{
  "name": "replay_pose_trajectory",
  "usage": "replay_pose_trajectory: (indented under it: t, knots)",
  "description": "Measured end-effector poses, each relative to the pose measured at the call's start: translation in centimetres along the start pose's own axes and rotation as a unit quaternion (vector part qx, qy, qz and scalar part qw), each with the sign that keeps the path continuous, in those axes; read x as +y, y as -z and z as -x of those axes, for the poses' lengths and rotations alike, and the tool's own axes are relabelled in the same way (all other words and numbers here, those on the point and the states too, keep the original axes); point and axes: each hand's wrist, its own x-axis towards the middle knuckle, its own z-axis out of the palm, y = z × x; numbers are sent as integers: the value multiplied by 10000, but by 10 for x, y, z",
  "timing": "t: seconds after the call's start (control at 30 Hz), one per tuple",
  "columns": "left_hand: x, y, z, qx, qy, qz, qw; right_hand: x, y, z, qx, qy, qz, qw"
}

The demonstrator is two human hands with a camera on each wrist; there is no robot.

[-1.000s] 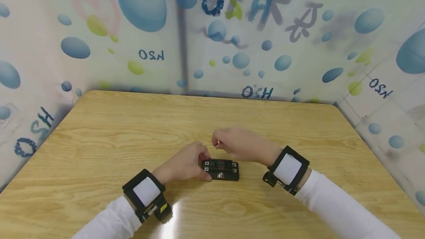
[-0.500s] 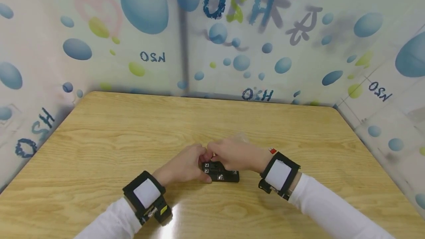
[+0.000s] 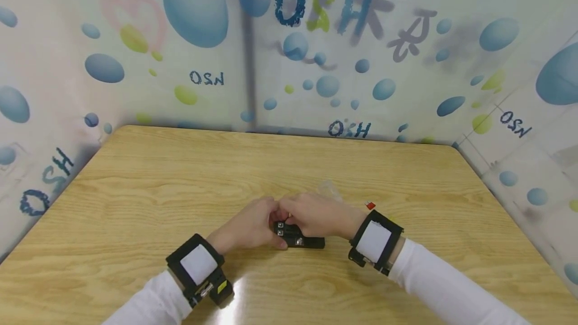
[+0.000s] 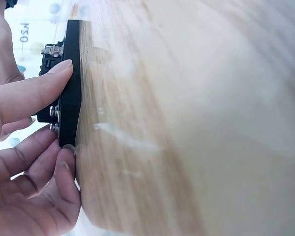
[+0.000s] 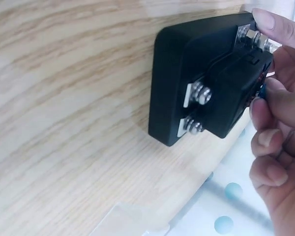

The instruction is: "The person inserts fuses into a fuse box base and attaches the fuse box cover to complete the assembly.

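Note:
A black fuse block (image 3: 311, 242) with metal screw terminals (image 5: 201, 93) lies on the wooden table. My left hand (image 3: 250, 224) grips its left end; in the left wrist view the thumb (image 4: 39, 91) presses along the block's side, with fingers curled at the end. My right hand (image 3: 316, 214) is over the block's raised middle. Between its thumb and finger it pinches a small bluish piece (image 5: 262, 92), mostly hidden by the fingertips, right at the top of the raised part. Its exact kind cannot be made out.
Behind my right hand lies a clear plastic bag (image 3: 329, 189). A small red piece (image 3: 370, 205) is on the table near my right wrist, with a bit of yellow (image 3: 392, 219) beside it. A patterned backdrop (image 3: 289, 64) stands behind the table's far edge.
My right hand has come left and down from above the block onto its raised middle. That uncovered the plastic bag and red piece. My left hand keeps its grip on the block.

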Motion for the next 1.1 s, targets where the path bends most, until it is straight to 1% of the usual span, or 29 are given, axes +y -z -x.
replay_pose_trajectory:
  t: [0.17,0.27,0.4,0.57,0.73,0.8,0.87,1.1]
  knots:
    - [-1,0,-1,-15,-17,-3,10000,-3,0,0,-2,-155,76,9999]
    - [-1,0,-1,-42,26,5,10000,-5,-1,0,0,-264,208,9994]
    - [0,0,-1,-86,96,10,9999,-8,-1,-1,-17,-496,210,9985]
    - [0,0,-1,-47,114,13,9999,-11,1,-3,-144,-968,-16,9952]
    - [0,-1,-1,-36,191,79,9998,-13,4,-6,-211,-1517,-600,9864]
    - [0,-1,-1,-66,230,134,9996,-13,4,-6,-176,-1646,-741,9834]
    - [-1,-1,-1,-99,266,187,9994,-13,4,-6,-139,-1681,-791,9825]
    - [-1,-1,0,-113,279,215,9993,-14,2,-4,20,-1634,-723,9839]
